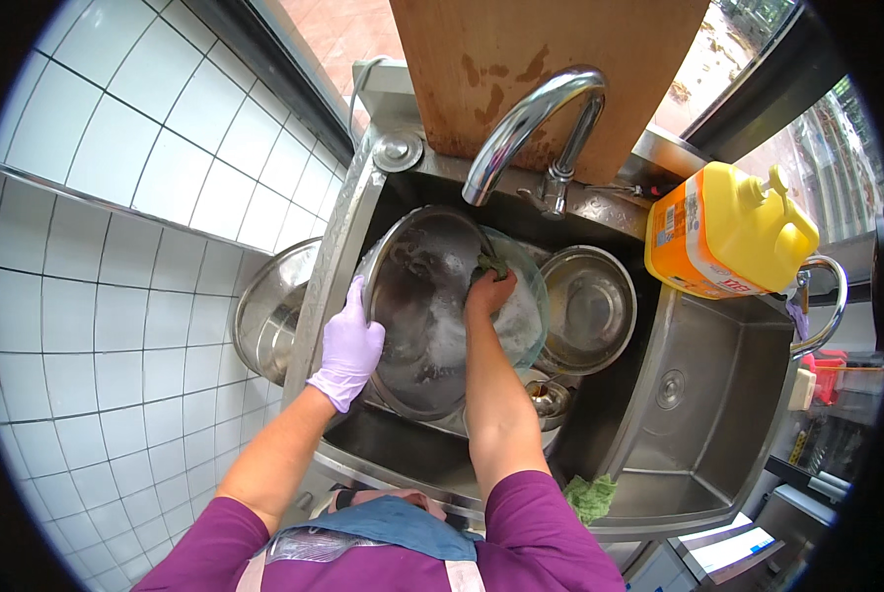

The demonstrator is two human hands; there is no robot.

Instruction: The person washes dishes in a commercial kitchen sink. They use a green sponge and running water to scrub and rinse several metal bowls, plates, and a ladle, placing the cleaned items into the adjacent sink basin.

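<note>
In a lilac glove, my left hand (351,346) grips the left rim of a large round metal basin (420,318), which is tilted in the sink and wet with suds. My bare right hand (491,294) presses a green cloth (491,266) near the basin's right rim; part of the cloth is hidden by the fingers. Partly under the basin is a clear glass bowl (531,296) with foamy water. To its right a round metal pan (590,311) lies in the sink. Small metal dishes (549,399) show beside my right forearm.
A chrome faucet (531,126) arches over the sink before a wooden board (531,44). A yellow pump jug (738,229) stands at the right, beyond it another faucet (834,296). A second sink basin (708,399) adjoins. A green cloth (590,499) hangs on the front edge. Another metal bowl (264,311) leans near the tiled wall.
</note>
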